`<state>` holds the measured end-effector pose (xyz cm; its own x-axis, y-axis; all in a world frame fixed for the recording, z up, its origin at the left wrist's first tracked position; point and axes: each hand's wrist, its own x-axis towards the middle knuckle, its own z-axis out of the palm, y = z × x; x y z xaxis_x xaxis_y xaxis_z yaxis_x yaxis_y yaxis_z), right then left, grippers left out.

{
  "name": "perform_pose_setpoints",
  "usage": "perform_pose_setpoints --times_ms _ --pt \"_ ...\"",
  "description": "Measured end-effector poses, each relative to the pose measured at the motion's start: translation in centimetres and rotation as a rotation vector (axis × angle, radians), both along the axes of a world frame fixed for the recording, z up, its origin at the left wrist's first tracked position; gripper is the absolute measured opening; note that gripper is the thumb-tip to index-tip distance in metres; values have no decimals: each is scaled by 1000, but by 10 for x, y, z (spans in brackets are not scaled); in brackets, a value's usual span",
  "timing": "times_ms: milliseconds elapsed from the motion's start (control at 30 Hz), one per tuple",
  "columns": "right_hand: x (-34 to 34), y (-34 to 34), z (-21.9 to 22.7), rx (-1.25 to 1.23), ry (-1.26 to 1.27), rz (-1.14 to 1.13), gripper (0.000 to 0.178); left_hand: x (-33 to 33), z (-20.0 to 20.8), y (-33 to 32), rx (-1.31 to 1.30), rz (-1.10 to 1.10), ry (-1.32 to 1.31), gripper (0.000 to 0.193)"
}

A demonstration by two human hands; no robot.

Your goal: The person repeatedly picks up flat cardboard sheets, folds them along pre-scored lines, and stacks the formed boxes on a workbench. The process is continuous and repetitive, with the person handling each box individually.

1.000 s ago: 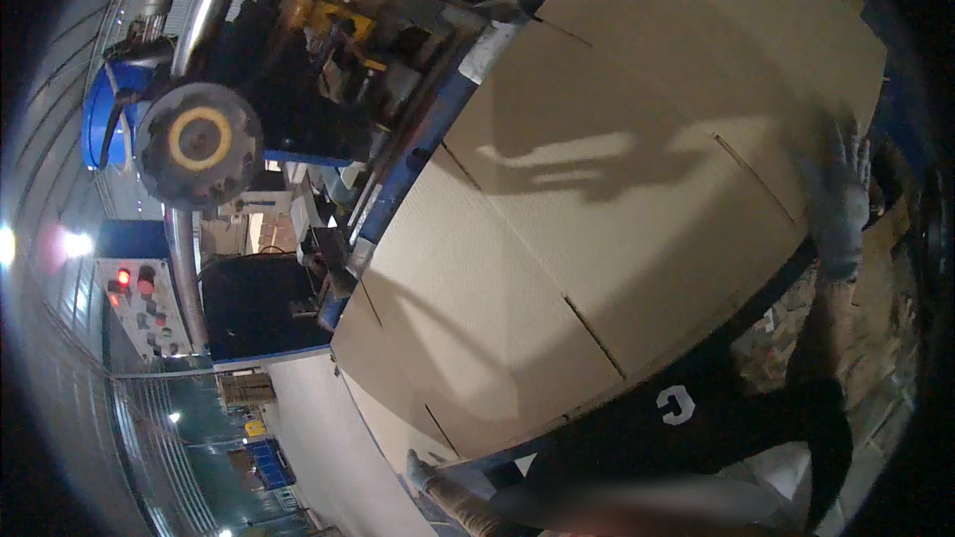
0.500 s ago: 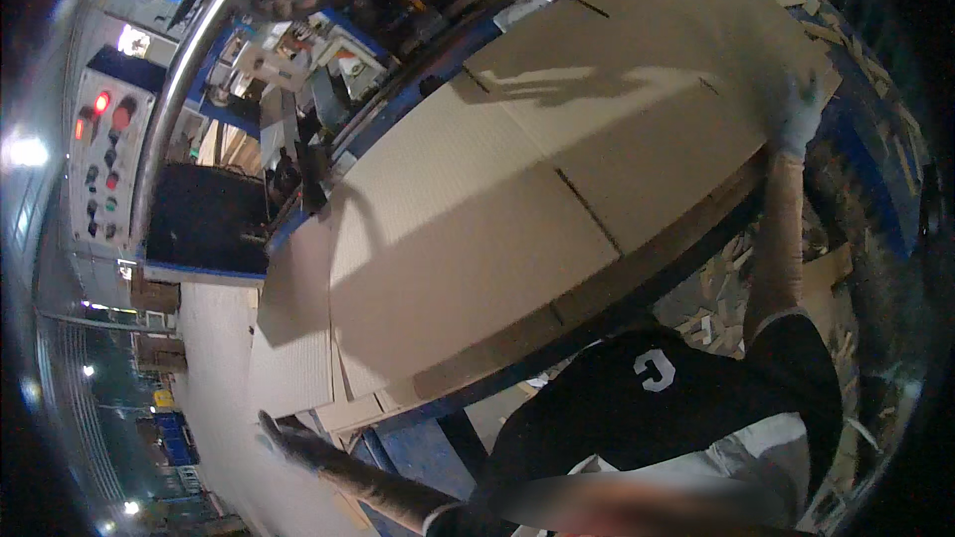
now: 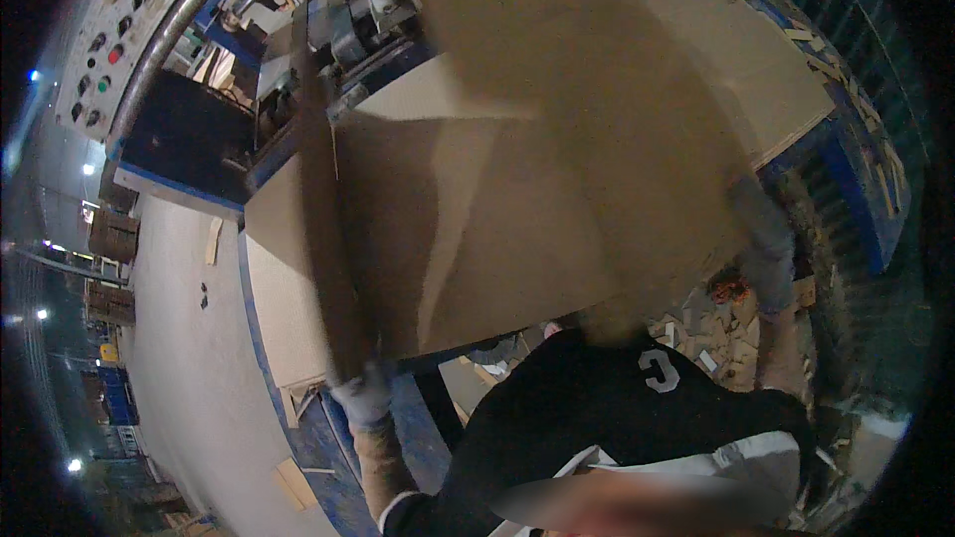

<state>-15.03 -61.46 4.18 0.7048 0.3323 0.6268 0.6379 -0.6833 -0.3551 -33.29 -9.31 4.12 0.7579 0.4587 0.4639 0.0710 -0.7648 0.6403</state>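
Note:
A large brown cardboard sheet is lifted and bent between my hands, its right part smeared by motion. My gloved left hand is closed on the lower end of the sheet's upturned left flap. At the sheet's right edge, my gloved right hand grips it; the fingers are blurred and partly hidden. Beneath lies more flat cardboard, which shows at the far right and again at the left side of the blue-edged table.
A machine with metal parts stands behind the table. At the far left are a control panel with buttons and a curved metal rail. Cardboard scraps litter the floor near my right arm, and a loose strip lies at lower left.
The cardboard sheet, flat on the table before, is now raised and bent. My left hand has come in from the left to its edge; my right hand has moved nearer to me.

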Motion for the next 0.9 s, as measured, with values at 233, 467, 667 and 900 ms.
perform_pose_setpoints --times_ms 233,467,667,900 --pt "20 18 2 -568 100 219 34 66 16 -44 656 -596 455 57" --pt "87 29 -8 -603 82 364 52 95 6 -35 733 -539 402 57" --pt "172 67 -4 -579 23 401 61 157 -10 4 663 -422 206 69" --pt "261 107 3 -499 152 376 64 252 -21 37 722 -317 63 68"
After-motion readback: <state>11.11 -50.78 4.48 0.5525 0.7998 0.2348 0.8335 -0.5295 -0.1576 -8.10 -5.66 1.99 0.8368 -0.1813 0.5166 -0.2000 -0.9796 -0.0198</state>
